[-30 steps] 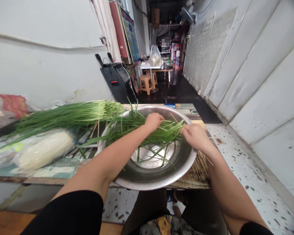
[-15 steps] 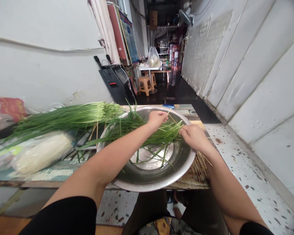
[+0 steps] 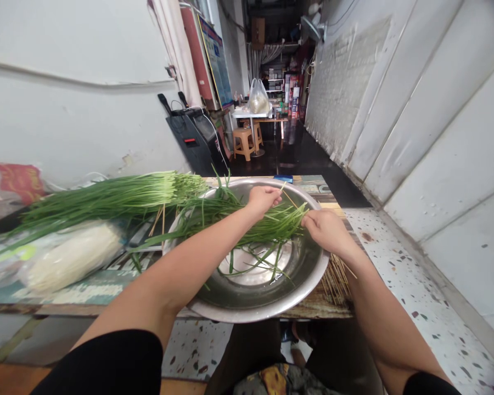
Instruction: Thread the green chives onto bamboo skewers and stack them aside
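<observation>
Over the far right part of a wide metal basin [image 3: 313, 274], my left hand [image 3: 264, 198] is closed in a pinch on a chive stalk, its pale end sticking up past the fingertips. My right hand [image 3: 327, 226], also closed, is at the basin's right rim and grips a thin bamboo skewer [image 3: 288, 198] that slants up to the left hand's fingertips. Loose green chives [image 3: 267, 227] lie across the basin beneath both hands, and several stray blades are on its floor. The right fingertips are partly hidden.
A large bunch of chives [image 3: 119, 197] lies left of the basin, behind a plastic-wrapped pale bundle [image 3: 74, 258]. Many bamboo skewers [image 3: 335, 280] lie by the basin's right side on the wooden table [image 3: 308, 311]. A blue object [image 3: 283, 179] sits behind the basin.
The left hand has shifted very slightly left with the chive. The right hand and the basin look the same.
</observation>
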Tool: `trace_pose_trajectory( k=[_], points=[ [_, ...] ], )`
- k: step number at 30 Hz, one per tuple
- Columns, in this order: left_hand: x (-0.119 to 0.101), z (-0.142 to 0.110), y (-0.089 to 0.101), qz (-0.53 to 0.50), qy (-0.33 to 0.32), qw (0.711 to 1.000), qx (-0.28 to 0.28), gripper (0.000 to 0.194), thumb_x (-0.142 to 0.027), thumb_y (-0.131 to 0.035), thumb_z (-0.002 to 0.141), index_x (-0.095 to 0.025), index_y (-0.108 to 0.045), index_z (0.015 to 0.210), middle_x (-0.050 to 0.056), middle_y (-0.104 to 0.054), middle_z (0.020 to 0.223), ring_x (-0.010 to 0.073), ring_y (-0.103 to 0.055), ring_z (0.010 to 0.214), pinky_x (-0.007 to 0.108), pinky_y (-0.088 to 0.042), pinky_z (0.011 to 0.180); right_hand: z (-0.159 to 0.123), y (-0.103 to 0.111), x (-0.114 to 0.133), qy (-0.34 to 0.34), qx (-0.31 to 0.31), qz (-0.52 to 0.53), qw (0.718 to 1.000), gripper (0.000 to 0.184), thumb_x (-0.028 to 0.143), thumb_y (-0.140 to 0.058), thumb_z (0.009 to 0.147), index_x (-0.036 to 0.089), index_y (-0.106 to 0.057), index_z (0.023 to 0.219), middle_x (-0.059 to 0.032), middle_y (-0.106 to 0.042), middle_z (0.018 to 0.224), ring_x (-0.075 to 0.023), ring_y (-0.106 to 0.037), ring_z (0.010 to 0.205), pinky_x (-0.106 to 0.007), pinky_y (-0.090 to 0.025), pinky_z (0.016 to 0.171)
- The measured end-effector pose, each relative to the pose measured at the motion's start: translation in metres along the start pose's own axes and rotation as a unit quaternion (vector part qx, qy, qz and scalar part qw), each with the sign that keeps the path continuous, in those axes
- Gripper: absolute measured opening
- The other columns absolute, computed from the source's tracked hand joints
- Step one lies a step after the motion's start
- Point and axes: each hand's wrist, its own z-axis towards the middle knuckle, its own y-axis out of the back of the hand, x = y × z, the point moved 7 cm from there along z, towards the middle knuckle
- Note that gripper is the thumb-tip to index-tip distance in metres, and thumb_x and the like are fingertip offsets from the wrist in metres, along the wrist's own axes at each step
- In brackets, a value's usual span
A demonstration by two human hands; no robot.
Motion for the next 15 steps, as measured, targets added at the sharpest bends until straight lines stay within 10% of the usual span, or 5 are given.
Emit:
trace_pose_trajectory(
  k=[15],
  points=[
    [-0.0022, -0.0019, 0.0004, -0.008, 0.004, 1.0, -0.011, 0.007, -0.014, -0.064, 0.074, -0.008, -0.068, 0.077, 0.002, -0.062, 0.056, 0.0054, -0.048, 0.044, 0.018, -0.038, 0.045, -0.0007, 0.0008, -0.0001, 0.001, -0.008, 0.015, 1.0, 0.029, 0.018, -0.038, 0.082, 0.018, -0.063, 0.067, -0.0034, -0.064, 0.065, -0.016, -0.056, 0.066, -0.027, -0.036, 0.068]
  ],
)
